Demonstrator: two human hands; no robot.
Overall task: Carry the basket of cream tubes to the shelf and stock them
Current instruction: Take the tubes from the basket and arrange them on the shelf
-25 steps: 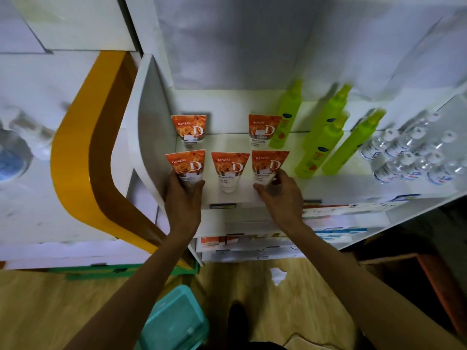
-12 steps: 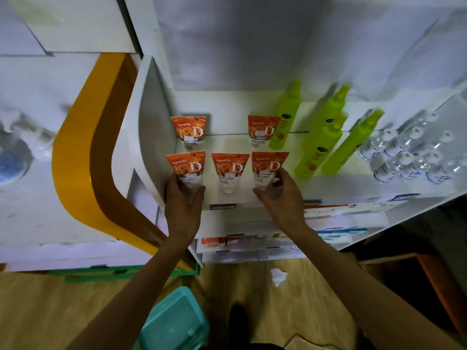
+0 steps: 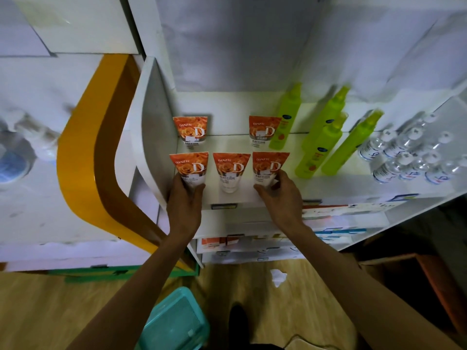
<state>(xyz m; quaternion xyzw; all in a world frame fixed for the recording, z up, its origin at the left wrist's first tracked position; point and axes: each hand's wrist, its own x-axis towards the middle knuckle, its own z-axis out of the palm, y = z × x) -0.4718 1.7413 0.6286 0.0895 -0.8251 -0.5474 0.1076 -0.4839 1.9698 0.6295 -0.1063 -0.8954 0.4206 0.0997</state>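
Several orange-and-white cream tubes stand cap-down on the white shelf [image 3: 348, 188]. In the front row are a left tube [image 3: 189, 165], a middle tube [image 3: 231, 170] and a right tube [image 3: 269, 165]. Behind them stand two more tubes [image 3: 190, 131] [image 3: 262, 131]. My left hand [image 3: 185, 200] grips the lower part of the front left tube. The fingers of my right hand [image 3: 280, 198] wrap the base of the front right tube. The teal basket [image 3: 174, 322] sits on the floor below, between my arms.
Lime-green spray bottles [image 3: 328, 137] stand right of the tubes, and small clear bottles [image 3: 409, 157] fill the shelf's right end. A white side panel [image 3: 151, 137] closes the shelf on the left. Lower shelves hold flat boxes [image 3: 328, 223]. A crumpled paper scrap [image 3: 278, 276] lies on the wooden floor.
Both hands stay on the front outer tubes; my right hand's fingers have shifted slightly around the right tube's base. The tubes stay in place.
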